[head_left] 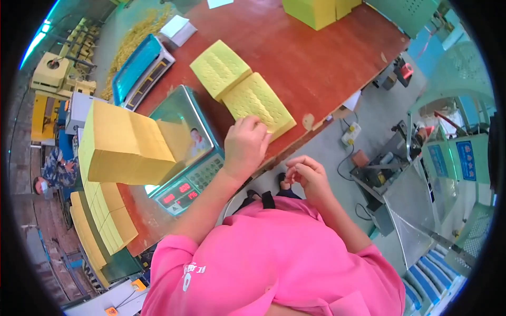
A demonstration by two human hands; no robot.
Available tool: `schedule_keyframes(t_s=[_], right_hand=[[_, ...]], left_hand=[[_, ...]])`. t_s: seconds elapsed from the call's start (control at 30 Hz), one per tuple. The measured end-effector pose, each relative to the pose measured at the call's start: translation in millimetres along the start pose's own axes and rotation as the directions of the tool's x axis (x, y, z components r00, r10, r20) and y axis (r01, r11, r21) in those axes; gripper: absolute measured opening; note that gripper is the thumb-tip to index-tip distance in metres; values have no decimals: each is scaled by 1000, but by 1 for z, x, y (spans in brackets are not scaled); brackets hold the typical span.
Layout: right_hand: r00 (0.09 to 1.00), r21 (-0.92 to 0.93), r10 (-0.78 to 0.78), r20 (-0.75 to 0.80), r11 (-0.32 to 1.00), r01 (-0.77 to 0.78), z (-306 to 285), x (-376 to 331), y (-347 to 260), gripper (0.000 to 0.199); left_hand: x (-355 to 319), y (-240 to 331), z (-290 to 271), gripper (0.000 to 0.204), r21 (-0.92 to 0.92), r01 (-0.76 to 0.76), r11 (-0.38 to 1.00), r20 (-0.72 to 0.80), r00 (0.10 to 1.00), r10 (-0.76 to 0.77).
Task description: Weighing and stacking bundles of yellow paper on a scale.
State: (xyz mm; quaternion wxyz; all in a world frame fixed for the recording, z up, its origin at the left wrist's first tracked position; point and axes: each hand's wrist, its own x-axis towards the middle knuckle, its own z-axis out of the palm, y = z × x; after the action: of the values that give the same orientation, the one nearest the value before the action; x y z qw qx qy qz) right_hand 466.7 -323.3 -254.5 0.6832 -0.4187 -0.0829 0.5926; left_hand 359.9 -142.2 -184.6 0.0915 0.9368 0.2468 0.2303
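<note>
Two stacks of yellow paper with rows of punched marks lie end to end on the red table: a far stack (220, 68) and a near stack (258, 102). My left hand (246, 145) rests at the front edge of the near stack, its fingers bent and closed on the paper there. How many sheets it grips is hidden. Off the table's edge, in front of my body, my right hand (310, 179) hangs in the air with loosely curled fingers, some apart, and nothing visible in them. Left of my left hand is a digital scale (192, 181) with lit red digits.
A tall block of plain yellow paper (124, 142) stands on the scale's plate. More yellow stacks (108, 216) line the table's left side. Beyond are a second scale (142, 71), a white paper pile (178, 30) and a yellow block (311, 11). Machinery (390, 163) stands at right.
</note>
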Motion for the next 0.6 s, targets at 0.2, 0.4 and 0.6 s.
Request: schedule_keyframes(t_s=[0.2,0.4,0.6], right_hand=[[1000,-22,26,18,999,-25,7,1,2,18],[998,4,34,44,999,-34,14,3,5,17],[999,30,38,5,999,-38,7,-1,7,16]], left_hand=[[56,-61,-13,28,46,58,997,-135,990,-51],[81,-115,-2,31,109,127,986,-43,991,-123],[75,-103,-3,35,182,60,981,-75,996,-47]])
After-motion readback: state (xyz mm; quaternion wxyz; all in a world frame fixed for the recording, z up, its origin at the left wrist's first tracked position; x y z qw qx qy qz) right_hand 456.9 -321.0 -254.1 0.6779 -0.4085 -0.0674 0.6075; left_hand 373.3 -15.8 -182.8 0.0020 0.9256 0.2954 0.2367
